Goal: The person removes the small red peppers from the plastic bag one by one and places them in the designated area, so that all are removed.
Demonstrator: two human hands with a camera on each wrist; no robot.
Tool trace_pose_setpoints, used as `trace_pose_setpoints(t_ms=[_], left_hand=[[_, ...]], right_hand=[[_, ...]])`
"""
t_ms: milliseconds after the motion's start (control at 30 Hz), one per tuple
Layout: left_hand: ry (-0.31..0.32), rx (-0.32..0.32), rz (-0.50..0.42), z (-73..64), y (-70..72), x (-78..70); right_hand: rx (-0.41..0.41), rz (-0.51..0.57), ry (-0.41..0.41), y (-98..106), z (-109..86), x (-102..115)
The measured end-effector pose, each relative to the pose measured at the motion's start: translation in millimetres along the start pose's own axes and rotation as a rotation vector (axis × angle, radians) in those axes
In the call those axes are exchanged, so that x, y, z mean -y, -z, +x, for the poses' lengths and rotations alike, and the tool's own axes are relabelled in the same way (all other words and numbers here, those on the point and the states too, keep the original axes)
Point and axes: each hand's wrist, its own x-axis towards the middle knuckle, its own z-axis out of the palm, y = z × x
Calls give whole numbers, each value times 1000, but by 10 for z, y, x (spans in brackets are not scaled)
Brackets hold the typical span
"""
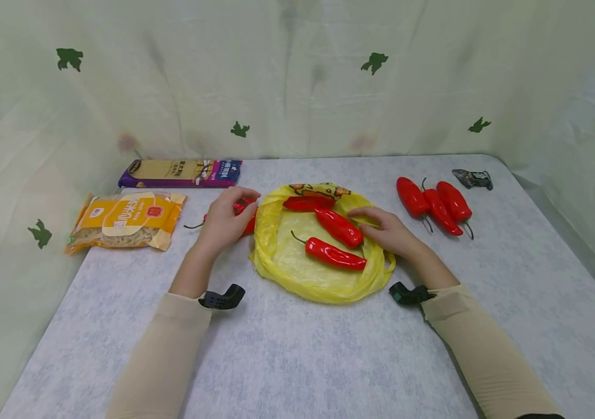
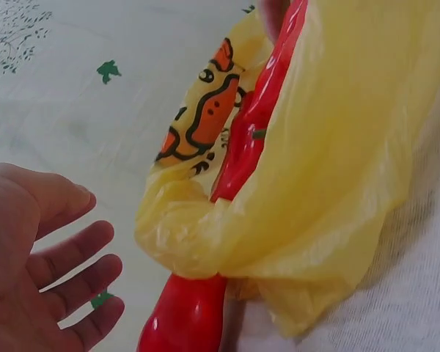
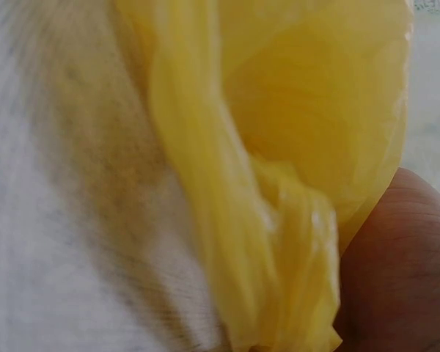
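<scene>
A yellow plastic bag [image 1: 305, 285] lies with its mouth spread and its rim rolled outward. Inside are three glossy red chili peppers [image 1: 335, 254]; one by the far rim lies below a printed cartoon patch. Beside the bag's left rim, my left hand [image 1: 226, 218] hovers near red peppers [image 1: 248, 226] that it partly covers. In the left wrist view its fingers [image 2: 77, 246] are spread, apart from the pepper [image 2: 183, 319]. My right hand [image 1: 381, 230] reaches over the right rim, fingers loosely extended near a pepper's end; contact is unclear.
Three more red peppers [image 1: 438, 206] lie at the right, near a small black packet [image 1: 473, 178]. An orange bag of dry food [image 1: 127, 221] and a purple-and-yellow noodle packet [image 1: 179, 173] lie at the left. A pale curtain [image 1: 297, 87] hangs behind the table.
</scene>
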Motion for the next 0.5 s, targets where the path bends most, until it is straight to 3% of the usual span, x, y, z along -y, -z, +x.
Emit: trace_pose_setpoints(t_ms=[200, 500], left_hand=[[-15, 61, -55, -28, -36, -82], [-60, 109, -60, -53, -85, -144]], right_hand=[[1, 4, -15, -7, 2, 2], [-5, 2, -25, -8, -1, 27]])
